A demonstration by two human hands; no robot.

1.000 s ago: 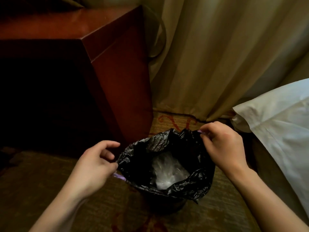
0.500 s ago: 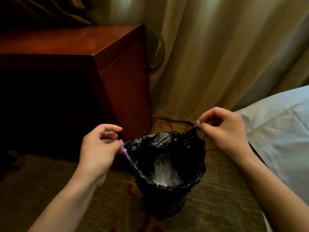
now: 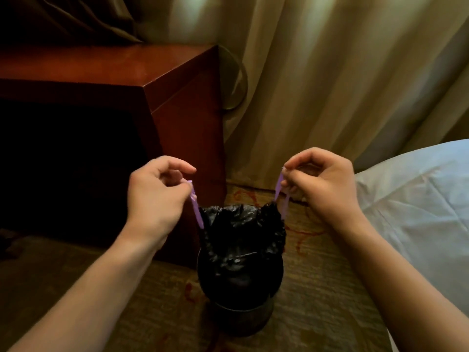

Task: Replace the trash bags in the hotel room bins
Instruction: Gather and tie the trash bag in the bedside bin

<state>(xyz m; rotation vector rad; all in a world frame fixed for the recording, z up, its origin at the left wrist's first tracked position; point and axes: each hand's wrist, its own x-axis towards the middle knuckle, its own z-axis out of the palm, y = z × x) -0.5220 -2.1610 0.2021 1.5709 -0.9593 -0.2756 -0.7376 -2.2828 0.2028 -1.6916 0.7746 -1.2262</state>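
Note:
A black trash bag [image 3: 241, 240] stands drawn up out of a small dark round bin [image 3: 241, 318] on the carpet. Its mouth is gathered nearly closed. Two purple drawstrings come out of the bag's top corners. My left hand [image 3: 157, 196] pinches the left purple drawstring [image 3: 196, 209] above and left of the bag. My right hand [image 3: 322, 189] pinches the right purple drawstring [image 3: 281, 189] above and right of it. Both strings are pulled taut, upward and outward. What lies inside the bag is hidden.
A dark red wooden cabinet [image 3: 182, 118] stands close on the left of the bin. Beige curtains [image 3: 330, 85] hang behind. White bed linen [image 3: 418, 212] fills the right side. Patterned carpet [image 3: 317, 288] lies around the bin.
Both hands rose with the purple drawstrings and pulled them out of the bag's hem. The open bag mouth has cinched shut, hiding the clear plastic inside, and the bag lifted partly out of the bin.

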